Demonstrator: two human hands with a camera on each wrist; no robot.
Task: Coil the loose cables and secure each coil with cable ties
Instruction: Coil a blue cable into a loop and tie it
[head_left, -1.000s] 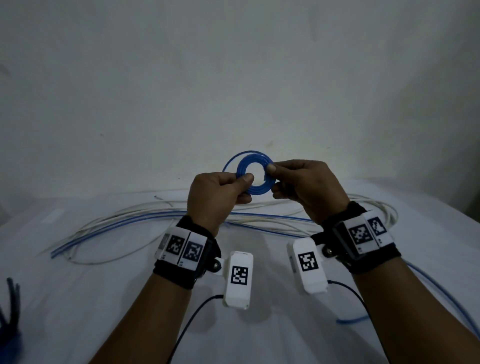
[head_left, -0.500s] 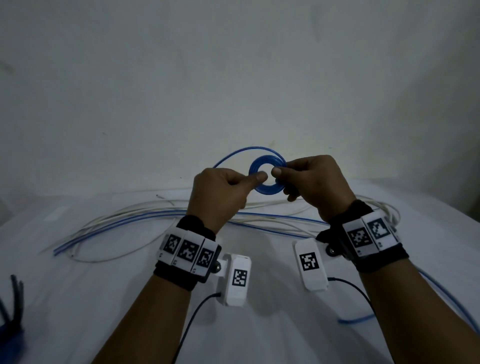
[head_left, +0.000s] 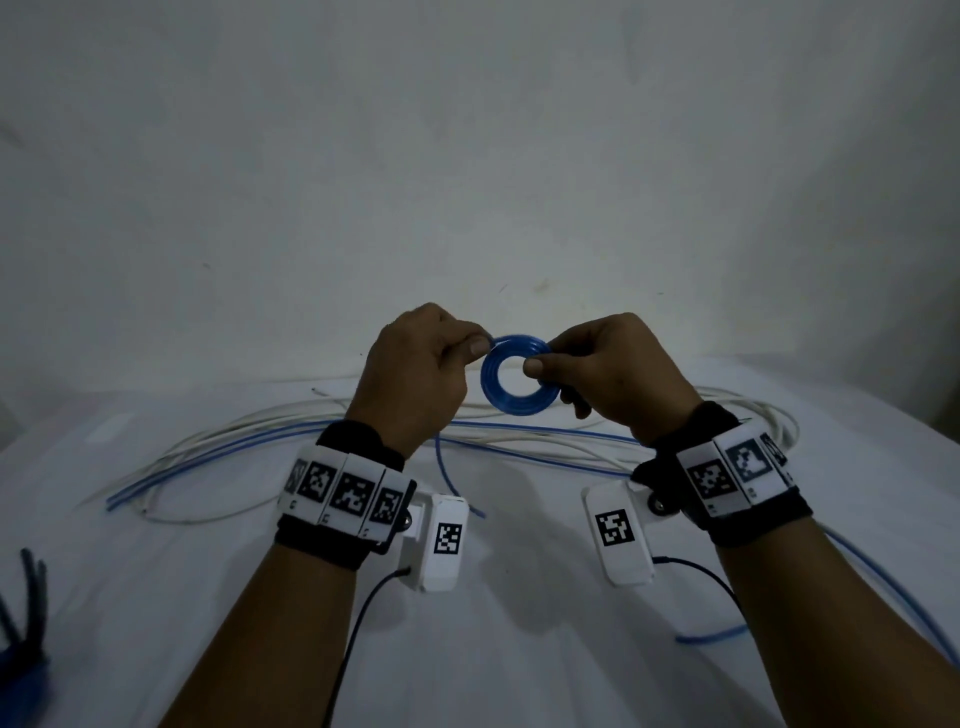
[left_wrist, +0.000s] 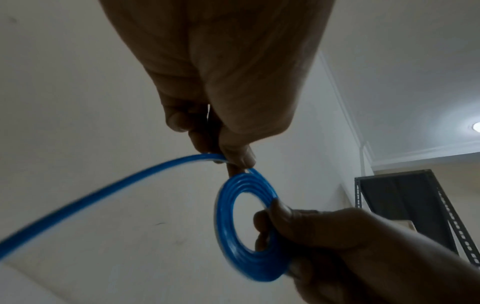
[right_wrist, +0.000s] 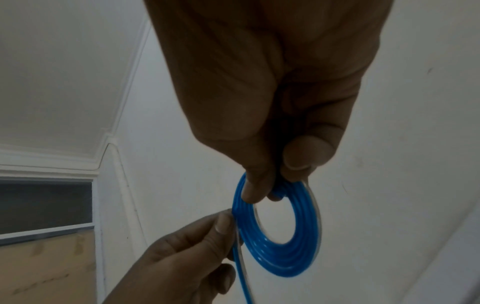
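Note:
A small flat coil of blue cable (head_left: 511, 387) (left_wrist: 244, 246) (right_wrist: 283, 253) is held up in the air over the white table. My right hand (head_left: 597, 374) (right_wrist: 275, 185) pinches the coil's right side between thumb and fingers. At the coil's upper left, my left hand (head_left: 431, 364) (left_wrist: 231, 158) pinches the blue cable where it runs onto the coil. The loose blue strand (left_wrist: 103, 195) trails away from the left hand and hangs down to the table (head_left: 449, 473).
Loose white and blue cables (head_left: 249, 441) lie in long loops across the white table (head_left: 519, 649) behind my wrists. More blue cable (head_left: 883, 587) runs along the right side. A dark bundle (head_left: 23, 618) sits at the left edge.
The wide outer loop above the coil has been drawn in tight onto it. My left hand rose to the coil's upper left, and the free strand now hangs down below.

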